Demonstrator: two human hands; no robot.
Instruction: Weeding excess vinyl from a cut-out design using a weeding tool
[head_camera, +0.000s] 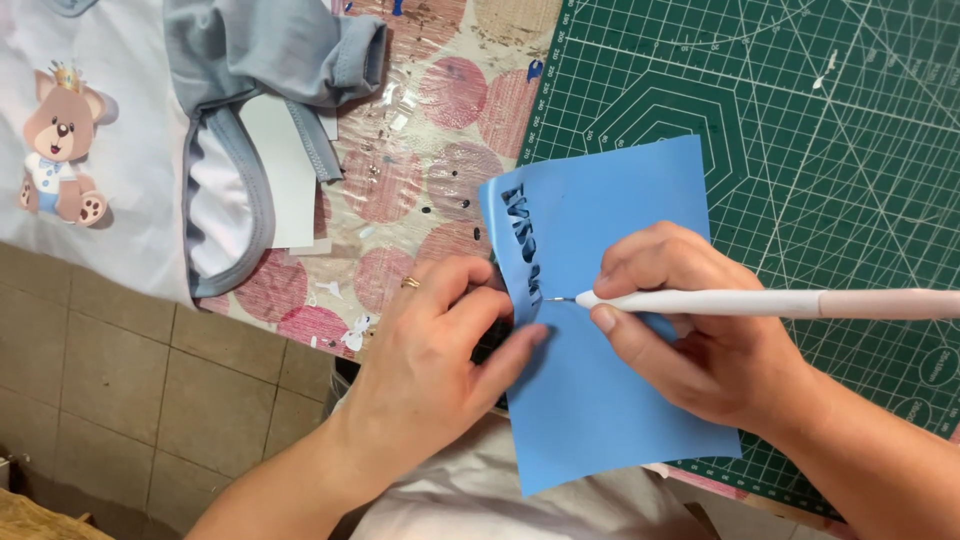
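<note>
**Picking at a blue sheet**

On the table (440, 120), with its dotted pink cover, lies one white shirt (110, 130) with a bear print and grey-blue trim, up to my left. One green cutting mat (800, 130) fills the right side. Nothing lies over the sheet except my own hands.

The blue sheet (600, 390) is one thin, glossy rectangle, partly on the mat and hanging past the table edge toward my lap. A row of dark cut letters runs along its left edge.

My left hand (440, 340) pinches that edge, thumb on top and fingers curled beneath; a ring sits on one finger. My right hand (690, 340) is closed around one slim white tool (760, 301), held like a pen, its fine metal tip touching the sheet just beside the letters.
</note>
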